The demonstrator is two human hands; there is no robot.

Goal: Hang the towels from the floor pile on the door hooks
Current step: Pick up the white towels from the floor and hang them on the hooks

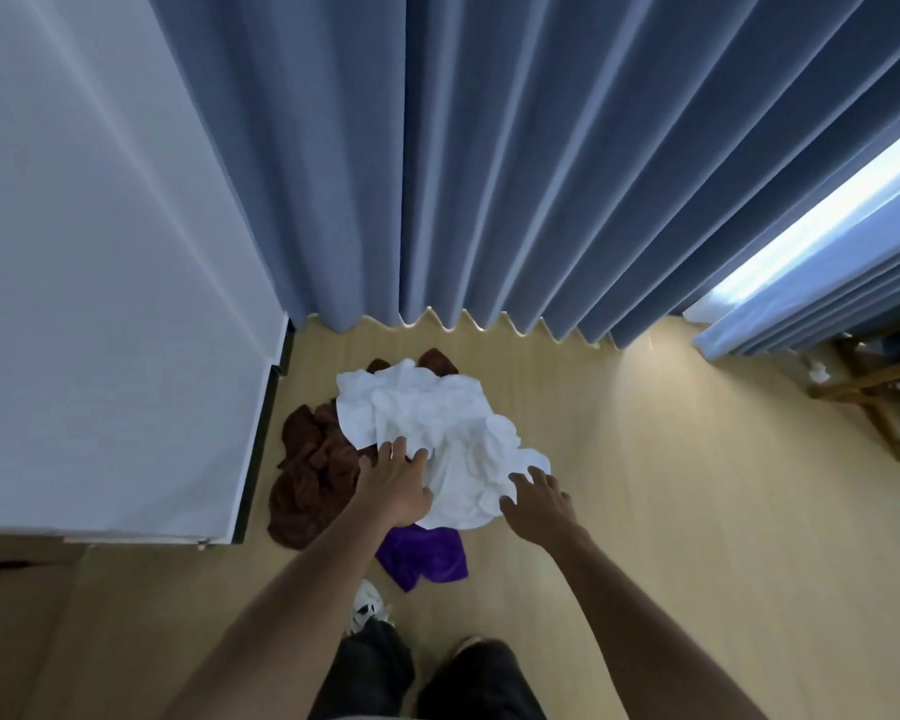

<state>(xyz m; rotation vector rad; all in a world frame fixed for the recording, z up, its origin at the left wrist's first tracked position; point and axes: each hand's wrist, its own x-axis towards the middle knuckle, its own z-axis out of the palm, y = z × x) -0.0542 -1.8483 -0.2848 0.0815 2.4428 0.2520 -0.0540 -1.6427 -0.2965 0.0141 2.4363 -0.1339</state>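
Observation:
A pile of towels lies on the light wooden floor below me. A crumpled white towel (437,428) sits on top, a brown towel (310,470) spreads out to its left and behind it, and a purple towel (422,558) pokes out at the near side. My left hand (393,483) reaches down with spread fingers onto the white towel's near left edge. My right hand (536,501) hovers with spread fingers at the towel's near right edge. Neither hand grips anything. No door hooks are in view.
Blue-grey curtains (489,174) hang just behind the pile, with a bright window gap (822,226) at the right. A white wall (100,252) with a dark skirting edge stands at the left. Wooden furniture (874,397) sits at the far right. My legs and a white shoe (367,610) are below.

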